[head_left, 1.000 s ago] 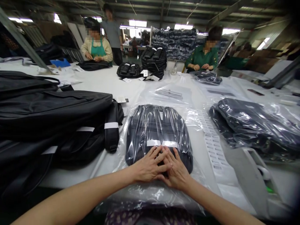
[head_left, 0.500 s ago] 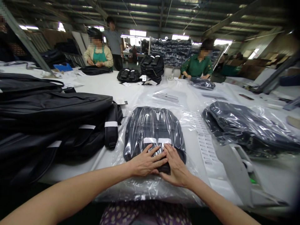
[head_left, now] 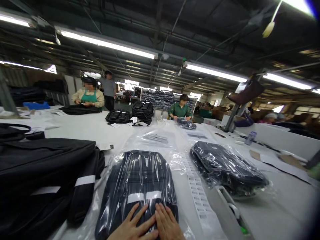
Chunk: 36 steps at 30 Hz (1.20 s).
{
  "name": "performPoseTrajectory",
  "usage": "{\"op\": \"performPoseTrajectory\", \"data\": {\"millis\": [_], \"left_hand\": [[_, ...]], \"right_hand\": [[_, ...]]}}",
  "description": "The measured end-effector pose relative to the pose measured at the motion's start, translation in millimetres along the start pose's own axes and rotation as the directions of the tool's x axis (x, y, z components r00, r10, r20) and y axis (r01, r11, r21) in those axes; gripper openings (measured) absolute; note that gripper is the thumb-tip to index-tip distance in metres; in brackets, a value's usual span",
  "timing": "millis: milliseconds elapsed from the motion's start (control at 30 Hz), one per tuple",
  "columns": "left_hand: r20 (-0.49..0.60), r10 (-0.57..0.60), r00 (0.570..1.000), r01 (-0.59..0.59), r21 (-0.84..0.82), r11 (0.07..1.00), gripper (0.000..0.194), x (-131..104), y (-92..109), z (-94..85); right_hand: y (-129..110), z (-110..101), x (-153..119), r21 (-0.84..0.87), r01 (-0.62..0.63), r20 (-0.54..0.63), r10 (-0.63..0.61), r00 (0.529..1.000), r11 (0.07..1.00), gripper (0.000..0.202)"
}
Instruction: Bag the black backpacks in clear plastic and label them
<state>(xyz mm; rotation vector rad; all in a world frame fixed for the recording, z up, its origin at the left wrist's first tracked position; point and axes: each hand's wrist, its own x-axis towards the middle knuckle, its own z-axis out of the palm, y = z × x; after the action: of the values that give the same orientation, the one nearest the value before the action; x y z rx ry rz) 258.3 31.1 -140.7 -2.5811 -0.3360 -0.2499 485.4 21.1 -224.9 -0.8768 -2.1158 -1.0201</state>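
A black backpack (head_left: 140, 170) in a clear plastic bag lies in front of me, its straps up and banded with white strips. Flat on the lower part of the wrapped backpack rests my left hand (head_left: 135, 224), open with fingers spread. Beside it my right hand (head_left: 168, 222) also lies flat, its fingers stretched out close together and touching the plastic. Both wrists are cut off by the lower edge of the view. A sheet of printed labels (head_left: 198, 196) runs along the right side of the backpack.
Unwrapped black bags (head_left: 45, 160) are heaped at left. Plastic-wrapped bags (head_left: 225, 163) lie at right, near a grey tape dispenser (head_left: 231, 208). Flat plastic bags (head_left: 152, 138) are spread ahead. Across the white table (head_left: 82, 125), one person (head_left: 88, 95) and another (head_left: 182, 108) handle bags.
My view has tilted upward and turned right, so the table sits lower and overhead lights show. Both hands stay flat on the wrapped backpack.
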Motion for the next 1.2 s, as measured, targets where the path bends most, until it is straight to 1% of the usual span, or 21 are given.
{"op": "performPoseTrajectory", "data": {"millis": [67,100,167,233,333,400,433,467,500,567,600,667,733,800,867,900,933,1000,1067,1133,1200], "left_hand": [[0.017,-0.019,1.000,0.020,-0.035,0.999,0.052,0,2,0.6],[0.034,-0.028,0.999,0.031,-0.065,0.997,0.053,0,3,1.0],[0.085,-0.045,0.995,0.055,-0.127,0.990,0.061,-1,5,0.6],[0.139,-0.056,0.989,0.081,-0.182,0.980,0.068,-2,4,-5.1],[0.167,-0.011,0.986,0.062,-0.306,0.950,0.070,8,-6,-30.4],[0.162,0.043,0.986,0.028,-0.412,0.911,0.059,25,-17,-51.6],[0.161,0.058,0.985,0.024,-0.462,0.886,0.047,35,-22,-59.3],[0.164,0.038,0.986,0.049,-0.495,0.867,0.038,46,-27,-63.3],[0.155,0.031,0.987,0.056,-0.531,0.845,0.036,55,-30,-63.0],[0.113,0.021,0.993,0.050,-0.591,0.805,0.037,65,-30,-50.5],[0.088,0.033,0.996,0.027,-0.613,0.790,0.043,65,-28,-39.9],[0.054,0.048,0.997,-0.003,-0.632,0.775,0.055,58,-21,-16.5],[0.033,0.052,0.998,-0.019,-0.637,0.770,0.058,47,-16,2.1],[-0.002,0.045,0.999,-0.035,-0.650,0.759,0.057,39,-15,11.2],[-0.047,0.052,0.998,-0.070,-0.667,0.742,0.045,36,-16,12.6],[-0.072,0.054,0.996,-0.089,-0.672,0.735,0.038,35,-17,12.0],[-0.099,0.061,0.993,-0.112,-0.673,0.731,0.031,35,-18,11.2],[-0.142,0.088,0.986,-0.161,-0.666,0.728,0.025,35,-18,10.5],[-0.144,0.122,0.982,-0.187,-0.662,0.726,0.025,35,-17,11.1],[-0.104,0.144,0.984,-0.176,-0.662,0.728,0.025,36,-16,11.5],[-0.069,0.154,0.986,-0.160,-0.659,0.735,0.023,37,-15,10.3]], "right_hand": [[-1,-6,1,0.049,-0.011,0.059,0.008,0.998,0.999,0.057],[-1,-10,1,0.088,-0.020,0.117,0.009,0.993,0.996,0.065],[-3,-17,1,0.163,-0.056,0.257,0.012,0.966,0.985,0.078],[-5,-25,3,0.213,-0.103,0.355,0.022,0.935,0.972,0.083],[-8,-37,9,0.252,-0.183,0.439,0.057,0.897,0.950,0.083],[-8,-45,13,0.267,-0.238,0.484,0.084,0.871,0.934,0.077],[-8,-48,16,0.278,-0.262,0.504,0.092,0.859,0.924,0.073],[-7,-51,17,0.296,-0.282,0.514,0.097,0.852,0.912,0.069],[-6,-52,18,0.321,-0.297,0.520,0.095,0.849,0.899,0.065],[-4,-53,20,0.366,-0.322,0.533,0.087,0.842,0.873,0.060],[-4,-52,21,0.379,-0.331,0.536,0.086,0.840,0.864,0.060],[-3,-48,22,0.397,-0.328,0.543,0.069,0.837,0.857,0.063],[-2,-46,25,0.401,-0.340,0.571,0.058,0.819,0.850,0.068],[1,-51,29,0.394,-0.385,0.620,0.068,0.782,0.835,0.073],[5,-67,30,0.360,-0.439,0.654,0.113,0.748,0.823,0.079],[6,-79,29,0.341,-0.449,0.652,0.136,0.746,0.826,0.083],[7,-92,26,0.326,-0.443,0.636,0.153,0.757,0.836,0.087],[6,-120,16,0.304,-0.375,0.571,0.148,0.808,0.876,0.089],[0,-139,4,0.293,-0.242,0.495,0.069,0.866,0.925,0.078],[-9,-145,-7,0.278,-0.125,0.455,-0.015,0.890,0.952,0.063],[-20,-136,-13,0.246,-0.097,0.421,-0.016,0.907,0.964,0.053]]}}
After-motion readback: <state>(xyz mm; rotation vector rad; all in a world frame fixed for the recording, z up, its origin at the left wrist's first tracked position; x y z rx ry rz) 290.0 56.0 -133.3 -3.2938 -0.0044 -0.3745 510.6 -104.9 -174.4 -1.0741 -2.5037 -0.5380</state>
